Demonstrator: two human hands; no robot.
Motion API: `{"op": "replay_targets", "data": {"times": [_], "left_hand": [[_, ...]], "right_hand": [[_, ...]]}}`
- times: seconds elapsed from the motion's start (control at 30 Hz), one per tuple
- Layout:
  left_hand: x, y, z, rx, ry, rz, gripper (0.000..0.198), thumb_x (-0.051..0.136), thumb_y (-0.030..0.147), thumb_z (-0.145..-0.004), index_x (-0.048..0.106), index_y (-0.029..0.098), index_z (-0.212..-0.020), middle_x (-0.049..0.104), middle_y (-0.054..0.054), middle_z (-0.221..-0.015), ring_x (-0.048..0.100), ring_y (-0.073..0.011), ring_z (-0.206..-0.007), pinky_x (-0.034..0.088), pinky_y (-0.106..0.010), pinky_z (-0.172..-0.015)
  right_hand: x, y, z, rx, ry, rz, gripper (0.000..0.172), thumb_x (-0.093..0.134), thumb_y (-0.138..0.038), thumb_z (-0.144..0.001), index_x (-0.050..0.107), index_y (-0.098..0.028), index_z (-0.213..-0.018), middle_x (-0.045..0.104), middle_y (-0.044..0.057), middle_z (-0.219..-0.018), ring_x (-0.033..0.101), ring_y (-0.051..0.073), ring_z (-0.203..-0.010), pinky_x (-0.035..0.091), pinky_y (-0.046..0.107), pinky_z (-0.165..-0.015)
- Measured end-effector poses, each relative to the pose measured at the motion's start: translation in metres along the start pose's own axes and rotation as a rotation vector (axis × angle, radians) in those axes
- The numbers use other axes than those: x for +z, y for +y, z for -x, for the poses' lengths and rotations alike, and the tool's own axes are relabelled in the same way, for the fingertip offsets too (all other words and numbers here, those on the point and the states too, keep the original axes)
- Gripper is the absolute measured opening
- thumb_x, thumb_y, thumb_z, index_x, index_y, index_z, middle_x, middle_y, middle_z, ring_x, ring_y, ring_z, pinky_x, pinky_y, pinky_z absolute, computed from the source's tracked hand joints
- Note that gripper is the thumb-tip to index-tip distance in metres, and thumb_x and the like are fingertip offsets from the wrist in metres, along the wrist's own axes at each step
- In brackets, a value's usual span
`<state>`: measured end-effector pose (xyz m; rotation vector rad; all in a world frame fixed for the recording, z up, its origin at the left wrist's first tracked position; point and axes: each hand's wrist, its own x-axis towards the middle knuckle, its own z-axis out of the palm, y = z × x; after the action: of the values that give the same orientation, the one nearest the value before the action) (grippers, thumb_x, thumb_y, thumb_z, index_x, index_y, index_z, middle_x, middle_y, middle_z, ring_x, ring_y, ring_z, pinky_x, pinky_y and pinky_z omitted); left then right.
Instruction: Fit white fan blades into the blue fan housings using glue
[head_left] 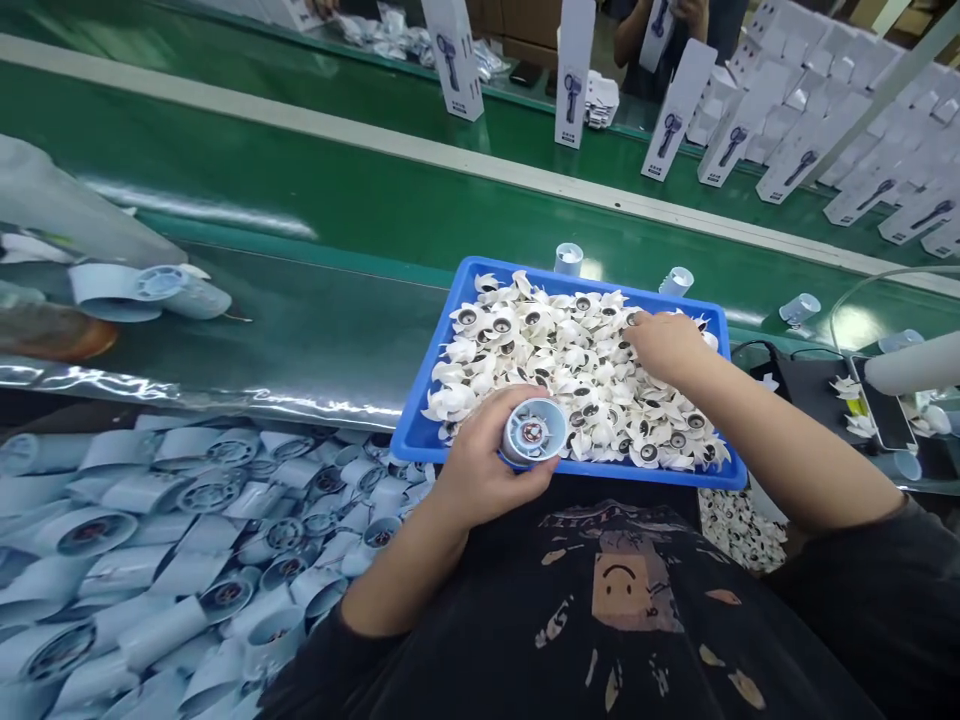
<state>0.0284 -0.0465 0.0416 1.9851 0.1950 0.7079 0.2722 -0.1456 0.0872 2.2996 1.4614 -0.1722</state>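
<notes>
- Green conveyor belt [360,220] crosses the background; white printed cartons [568,100] stand along it from 11 to 2 o'clock. Clock centred on the tray throughout.
- Person across the belt [694,15], 12 to 1 o'clock, holds one more carton.
- Blue plastic tray [421,400] sits in front of the wearer, heaped with white fan impellers [559,345], many showing dark round hubs.
- Left hand [480,465], 7 to 8 o'clock, over the near rim: fingers curled around a pale-blue fan housing [534,430], closed to its diameter. Index side wraps its upper left, thumb lies along the bottom. Open end faces the camera; spoked hub with reddish centre visible inside.
- Right hand [671,348], 2 to 3 o'clock: fingertips down in the heap, impellers at and around them. Can't tell finger gap or whether one is pinched.
- Three upright-ish housings [676,282] just beyond the tray, 12 to 3 o'clock.
- Big pile of loose housings [180,560] at 8 o'clock, lying every which way.
- More impellers [742,530] below the tray, 4 to 5 o'clock.
</notes>
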Motion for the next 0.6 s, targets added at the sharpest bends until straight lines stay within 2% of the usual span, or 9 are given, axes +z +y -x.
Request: {"op": "replay_targets", "data": {"times": [0.1, 0.2, 0.33, 0.4, 0.43, 0.5, 0.6], "left_hand": [[0.002, -0.002, -0.002, 0.039, -0.063, 0.086, 0.044, 0.066, 0.023, -0.069, 0.057, 0.019, -0.112, 0.068, -0.012, -0.105, 0.066, -0.0284, -0.100, 0.054, -0.042, -0.087], [0.006, -0.005, -0.003, -0.019, -0.077, 0.139, 0.046, 0.067, 0.027, -0.069, 0.056, 0.019, -0.112, 0.067, -0.009, -0.099, 0.067, -0.0242, -0.086, 0.055, -0.037, -0.077], [0.010, -0.006, -0.007, -0.062, -0.081, 0.121, 0.063, 0.079, 0.043, -0.066, 0.055, 0.020, -0.119, 0.067, -0.010, -0.107, 0.067, -0.0268, -0.094, 0.054, -0.039, -0.084], [0.012, -0.005, -0.011, -0.027, -0.096, 0.067, 0.062, 0.081, 0.048, -0.065, 0.058, 0.020, -0.116, 0.069, -0.011, -0.107, 0.066, -0.0286, -0.099, 0.053, -0.042, -0.088], [0.013, -0.004, -0.013, 0.002, -0.103, 0.038, 0.058, 0.080, 0.049, -0.067, 0.060, 0.020, -0.113, 0.069, -0.011, -0.106, 0.066, -0.0291, -0.100, 0.053, -0.044, -0.089], [0.015, -0.002, -0.015, 0.055, -0.105, -0.020, 0.050, 0.078, 0.049, -0.069, 0.062, 0.020, -0.107, 0.071, -0.011, -0.104, 0.066, -0.0293, -0.100, 0.052, -0.045, -0.090], [0.017, 0.001, -0.016, 0.098, -0.084, -0.099, 0.045, 0.075, 0.048, -0.071, 0.062, 0.020, -0.103, 0.072, -0.010, -0.102, 0.067, -0.0281, -0.095, 0.052, -0.045, -0.087]], "right_hand": [[-0.002, -0.006, 0.005, -0.033, -0.042, 0.044, 0.034, 0.047, -0.002, -0.082, 0.071, -0.017, -0.100, 0.064, 0.014, -0.106, 0.061, 0.028, -0.096, 0.040, 0.034, -0.073], [0.000, -0.007, 0.008, -0.020, -0.053, 0.032, 0.032, 0.049, -0.002, -0.081, 0.071, -0.018, -0.098, 0.064, 0.013, -0.104, 0.062, 0.025, -0.092, 0.039, 0.032, -0.071], [-0.001, -0.003, 0.011, 0.095, -0.013, -0.077, 0.027, 0.050, -0.003, -0.081, 0.069, -0.014, -0.097, 0.064, 0.017, -0.101, 0.065, 0.027, -0.086, 0.043, 0.034, -0.068], [-0.004, -0.005, 0.019, 0.144, 0.043, -0.145, 0.024, 0.049, -0.008, -0.085, 0.065, -0.013, -0.103, 0.063, 0.017, -0.106, 0.065, 0.028, -0.088, 0.045, 0.036, -0.069], [-0.005, -0.007, 0.026, 0.135, 0.081, -0.249, 0.024, 0.047, -0.013, -0.088, 0.061, -0.014, -0.107, 0.061, 0.017, -0.110, 0.065, 0.026, -0.088, 0.046, 0.035, -0.069], [-0.005, -0.015, 0.043, 0.027, 0.143, -0.622, 0.025, 0.044, -0.025, -0.093, 0.052, -0.016, -0.115, 0.060, 0.013, -0.112, 0.065, 0.020, -0.082, 0.048, 0.031, -0.064], [0.004, -0.033, 0.067, -0.246, 0.118, -1.395, 0.032, 0.043, -0.044, -0.094, 0.044, -0.020, -0.115, 0.061, 0.004, -0.089, 0.061, 0.012, -0.064, 0.046, 0.024, -0.053]]}}
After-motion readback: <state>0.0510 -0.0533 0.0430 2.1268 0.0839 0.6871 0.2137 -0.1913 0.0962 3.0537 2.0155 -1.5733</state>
